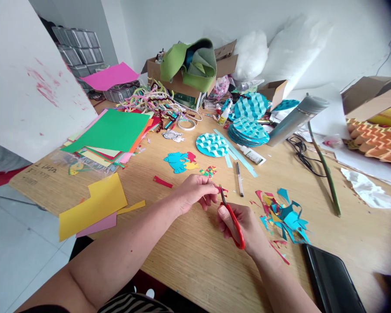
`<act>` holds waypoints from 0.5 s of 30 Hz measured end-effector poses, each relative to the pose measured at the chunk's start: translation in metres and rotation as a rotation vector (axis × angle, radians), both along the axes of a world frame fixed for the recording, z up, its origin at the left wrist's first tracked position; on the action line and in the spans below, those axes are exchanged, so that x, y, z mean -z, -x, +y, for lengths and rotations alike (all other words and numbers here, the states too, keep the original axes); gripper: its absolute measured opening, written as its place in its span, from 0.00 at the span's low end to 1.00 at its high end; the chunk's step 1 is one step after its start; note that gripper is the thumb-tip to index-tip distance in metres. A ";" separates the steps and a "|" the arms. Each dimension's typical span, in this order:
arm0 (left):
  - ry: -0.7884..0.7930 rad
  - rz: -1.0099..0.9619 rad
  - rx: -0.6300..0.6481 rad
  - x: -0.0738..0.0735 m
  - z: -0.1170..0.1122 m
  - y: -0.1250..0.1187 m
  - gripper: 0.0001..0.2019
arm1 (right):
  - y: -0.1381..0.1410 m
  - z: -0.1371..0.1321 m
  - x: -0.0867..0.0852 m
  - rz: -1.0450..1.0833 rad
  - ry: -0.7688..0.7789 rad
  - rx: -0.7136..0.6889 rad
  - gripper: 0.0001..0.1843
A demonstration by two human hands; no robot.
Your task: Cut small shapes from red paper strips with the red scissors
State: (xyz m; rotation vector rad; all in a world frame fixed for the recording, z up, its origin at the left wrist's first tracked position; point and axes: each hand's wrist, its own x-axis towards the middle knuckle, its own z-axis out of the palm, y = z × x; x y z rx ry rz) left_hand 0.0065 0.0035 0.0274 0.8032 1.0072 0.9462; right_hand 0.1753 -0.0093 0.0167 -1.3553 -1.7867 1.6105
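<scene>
My right hand (244, 226) is closed around red-handled scissors (233, 221), blades pointing up toward a tiny red paper piece (222, 189). My left hand (195, 191) pinches that red scrap at the blade tips. Both hands hover over the wooden table (195, 256). Just beyond lie a blue paper fish (179, 161) with red and yellow parts, a small heap of coloured bits (209, 171) and a red strip (163, 181).
Paper offcuts (285, 215) pile right of my hands. A pen (239, 178), glue tube (252, 154), blue folded discs (211, 144), a coloured paper stack (112, 130), yellow sheet (91, 206), a green stick (326, 171) and a dark tablet (332, 278) surround them. Boxes crowd the back.
</scene>
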 end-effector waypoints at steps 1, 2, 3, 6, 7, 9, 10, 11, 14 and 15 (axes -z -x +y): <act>0.000 0.001 0.002 0.000 0.000 0.000 0.06 | 0.000 0.000 0.000 -0.002 0.001 0.006 0.26; -0.004 0.001 0.007 0.000 0.000 0.000 0.07 | 0.000 0.000 0.000 -0.003 0.000 0.009 0.26; -0.013 0.002 0.010 0.001 0.000 0.000 0.07 | 0.001 0.000 0.000 -0.004 -0.003 0.009 0.26; -0.047 0.009 0.012 0.003 0.000 0.000 0.08 | 0.000 -0.001 0.001 -0.001 -0.010 0.001 0.26; -0.056 0.012 0.009 0.004 0.000 0.000 0.08 | 0.000 -0.001 0.001 0.002 -0.007 0.000 0.26; -0.067 0.016 0.007 0.005 0.000 0.000 0.08 | 0.000 -0.001 0.001 0.009 0.000 0.001 0.26; -0.071 0.019 0.010 0.005 0.000 -0.001 0.08 | 0.000 -0.001 0.001 0.014 0.002 -0.001 0.26; -0.073 0.021 0.013 0.005 0.000 -0.001 0.08 | 0.000 0.000 0.001 0.018 0.003 -0.002 0.26; -0.071 0.033 0.024 0.005 0.000 0.000 0.08 | 0.000 0.000 0.000 0.025 0.000 -0.006 0.26; -0.069 0.035 0.024 0.005 0.000 0.000 0.08 | 0.000 0.000 0.000 0.023 -0.001 -0.007 0.26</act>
